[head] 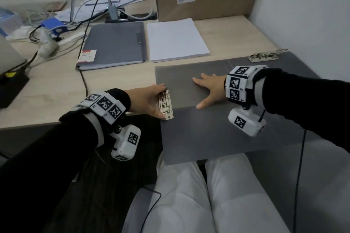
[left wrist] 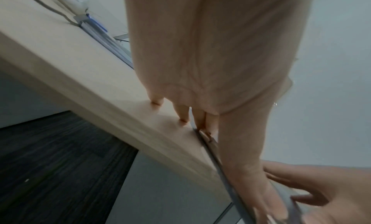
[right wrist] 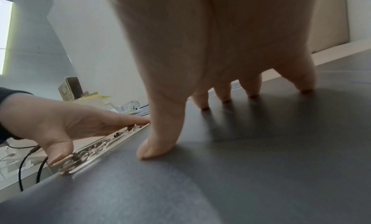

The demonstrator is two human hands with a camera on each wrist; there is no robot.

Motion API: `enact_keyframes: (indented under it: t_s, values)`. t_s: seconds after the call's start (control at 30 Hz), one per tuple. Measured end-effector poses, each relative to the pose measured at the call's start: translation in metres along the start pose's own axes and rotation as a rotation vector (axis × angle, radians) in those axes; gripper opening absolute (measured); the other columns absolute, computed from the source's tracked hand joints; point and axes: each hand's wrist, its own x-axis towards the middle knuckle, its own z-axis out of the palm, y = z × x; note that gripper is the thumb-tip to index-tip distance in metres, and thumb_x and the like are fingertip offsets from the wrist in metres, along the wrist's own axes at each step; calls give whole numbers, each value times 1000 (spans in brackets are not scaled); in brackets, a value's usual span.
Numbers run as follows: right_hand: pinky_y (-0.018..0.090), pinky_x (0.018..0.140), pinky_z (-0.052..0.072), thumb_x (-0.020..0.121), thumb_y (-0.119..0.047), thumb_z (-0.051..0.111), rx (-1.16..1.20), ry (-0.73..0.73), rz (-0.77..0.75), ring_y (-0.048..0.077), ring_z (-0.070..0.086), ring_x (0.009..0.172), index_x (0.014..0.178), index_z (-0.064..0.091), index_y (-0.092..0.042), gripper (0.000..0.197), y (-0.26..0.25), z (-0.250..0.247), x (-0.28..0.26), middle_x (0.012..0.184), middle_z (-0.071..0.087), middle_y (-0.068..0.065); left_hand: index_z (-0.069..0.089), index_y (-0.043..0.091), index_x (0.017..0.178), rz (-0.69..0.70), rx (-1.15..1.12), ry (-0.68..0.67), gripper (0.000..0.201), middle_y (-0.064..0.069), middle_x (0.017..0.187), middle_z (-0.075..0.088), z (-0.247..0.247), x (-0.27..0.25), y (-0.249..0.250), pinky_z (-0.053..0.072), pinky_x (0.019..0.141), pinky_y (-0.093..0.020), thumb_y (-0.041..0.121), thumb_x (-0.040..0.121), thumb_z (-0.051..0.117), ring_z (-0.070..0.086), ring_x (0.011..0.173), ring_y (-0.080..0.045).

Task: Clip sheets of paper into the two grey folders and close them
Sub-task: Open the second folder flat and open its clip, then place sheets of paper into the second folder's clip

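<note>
The open folder (head: 189,119) hangs past the desk (head: 47,89) edge over the person's lap, so a hard press on the clip (head: 166,105) could tip or slide it; the right hand's weight is what seems to prevent that. The clip's lever could also snap back on a fingertip if it slips.

The left hand (head: 145,100), at 9 o'clock of the folder, spans the clip at the folder's left edge: fingertips at its far end, thumb at its near end, fingers nearly straight. Whether it truly pinches the metal or only presses on it I cannot tell. The right hand (head: 210,89) lies spread flat on the grey sheet, fingers apart, gripping nothing.

No paper is in this folder yet. The paper (head: 176,39) lies at 12 o'clock, apart from it, and the second folder (head: 113,43), closed, lies at 11 o'clock beside the stack. Another clip (head: 267,56) shows at 1 o'clock.
</note>
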Motion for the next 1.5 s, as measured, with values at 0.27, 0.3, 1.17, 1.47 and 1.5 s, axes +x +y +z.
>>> enact_keyframes:
  t_s: [0.27,0.3,1.17,1.47,1.5]
  values:
    - [50,117,13,77,-63,58,-24,17,-1,43,7,145,152,-8,-23,107,-3,2,-2,161,-4,7,18,12,150,0,-16,109,93,0,159,15,7,-5,12,16,114,-21,30,77,73,19,146,-15]
    - [50,117,13,77,-63,58,-25,18,-1,43,7,145,152,-8,-23,107,-2,1,-3,161,-4,7,19,13,149,7,-19,110,93,0,159,16,7,-5,13,16,114,-21,30,77,73,19,146,-15]
    - [44,118,12,77,-63,57,-6,46,-21,36,8,147,152,-5,-23,105,-1,0,-7,161,-1,6,67,13,75,-315,-465,308,20,8,48,64,-30,39,-2,42,40,-14,31,80,71,57,42,-1]
    - [45,119,10,75,-65,59,61,17,-41,36,4,148,152,-3,-29,106,5,-1,1,162,-4,1,58,17,77,-354,-295,214,20,3,62,61,-36,45,6,37,48,-18,34,86,63,54,34,0]
    - [45,119,10,76,-64,59,82,17,-48,35,3,148,152,-2,-29,103,6,-2,2,162,-4,0,59,16,76,-356,-303,212,19,3,60,62,-37,45,5,37,50,-19,32,85,64,55,40,-2]
